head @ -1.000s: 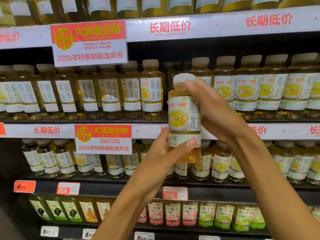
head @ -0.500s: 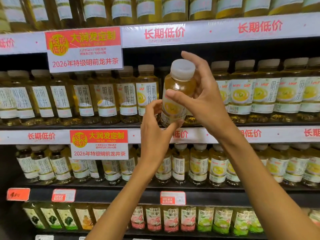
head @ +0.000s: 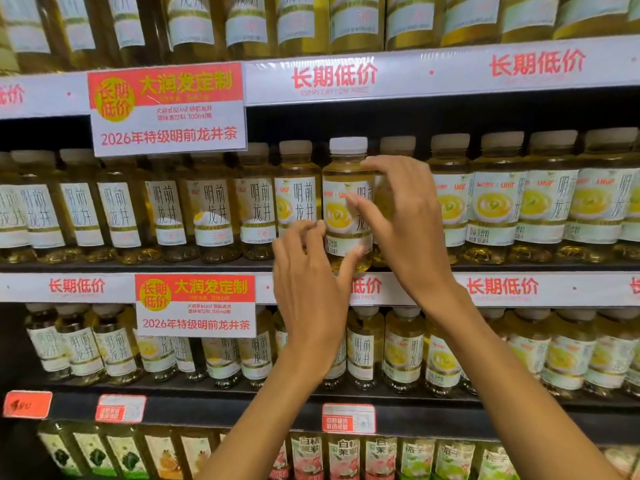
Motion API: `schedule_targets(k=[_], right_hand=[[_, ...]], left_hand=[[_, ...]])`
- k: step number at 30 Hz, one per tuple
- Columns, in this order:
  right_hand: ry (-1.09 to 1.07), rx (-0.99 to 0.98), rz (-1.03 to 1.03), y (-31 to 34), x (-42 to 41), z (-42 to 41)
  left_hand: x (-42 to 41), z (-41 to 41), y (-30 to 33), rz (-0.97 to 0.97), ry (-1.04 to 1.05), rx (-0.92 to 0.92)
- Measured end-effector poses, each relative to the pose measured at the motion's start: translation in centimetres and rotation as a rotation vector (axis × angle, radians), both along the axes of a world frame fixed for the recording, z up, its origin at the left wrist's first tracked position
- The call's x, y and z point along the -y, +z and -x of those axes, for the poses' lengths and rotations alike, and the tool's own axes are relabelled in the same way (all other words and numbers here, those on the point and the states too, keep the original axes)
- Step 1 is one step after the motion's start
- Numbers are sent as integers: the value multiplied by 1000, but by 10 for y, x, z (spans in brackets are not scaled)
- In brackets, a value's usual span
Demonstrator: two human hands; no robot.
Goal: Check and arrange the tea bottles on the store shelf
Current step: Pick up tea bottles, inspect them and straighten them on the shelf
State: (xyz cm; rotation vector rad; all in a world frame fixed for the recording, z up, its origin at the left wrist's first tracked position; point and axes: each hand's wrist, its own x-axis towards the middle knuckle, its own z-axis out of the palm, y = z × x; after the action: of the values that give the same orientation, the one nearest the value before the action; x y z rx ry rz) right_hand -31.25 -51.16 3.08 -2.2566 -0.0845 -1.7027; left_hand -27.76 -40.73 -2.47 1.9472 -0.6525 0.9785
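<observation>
- Bottle (head: 347, 202) of tea stands upright at the front edge of the middle shelf (head: 207, 265), in the gap between its neighbours in the front row (head: 298, 199), with its label facing you.
- Your right hand (head: 405, 223) is at the right side of the bottle, thumb across the label and forefinger at the shoulder; the fingers are curved round it, but I cannot tell if they grip or only touch.
- Your left hand (head: 311, 289) is lower and in front, the thumb touching the bottom of the bottle, the other fingers loosely bent and holding nothing.
- I judge the bottle full, so rather heavy for its size, with stiff plastic and a smooth label that may slip; take it at the label band or under the cap (head: 348, 145), not at the thin shoulder.
- Room is small: neighbours stand just beside on both sides, and the price rail (head: 502, 289) runs just under the base. Turn it in place; a push sideways could knock the row.
- Above, the upper shelf rail (head: 450, 69) leaves free height over the caps.
</observation>
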Motion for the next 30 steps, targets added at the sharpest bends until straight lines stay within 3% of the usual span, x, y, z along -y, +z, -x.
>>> schedule_targets(k=[4, 11, 15, 20, 26, 30], right_hand=[[-124, 48, 64, -2, 5, 1], [-254, -39, 191, -4, 9, -7], [-261, 2, 165, 0, 13, -6], [-384, 124, 12, 13, 28, -1], [-569, -36, 153, 9, 32, -6], [-486, 19, 103, 6, 28, 0]], left_hand=[[6, -1, 3, -9, 76, 47], [16, -4, 4, -67, 131, 89], [16, -5, 3, -99, 125, 68], [12, -1, 2, -73, 66, 101], [14, 7, 1, -73, -34, 119], [12, 8, -1, -76, -95, 94]])
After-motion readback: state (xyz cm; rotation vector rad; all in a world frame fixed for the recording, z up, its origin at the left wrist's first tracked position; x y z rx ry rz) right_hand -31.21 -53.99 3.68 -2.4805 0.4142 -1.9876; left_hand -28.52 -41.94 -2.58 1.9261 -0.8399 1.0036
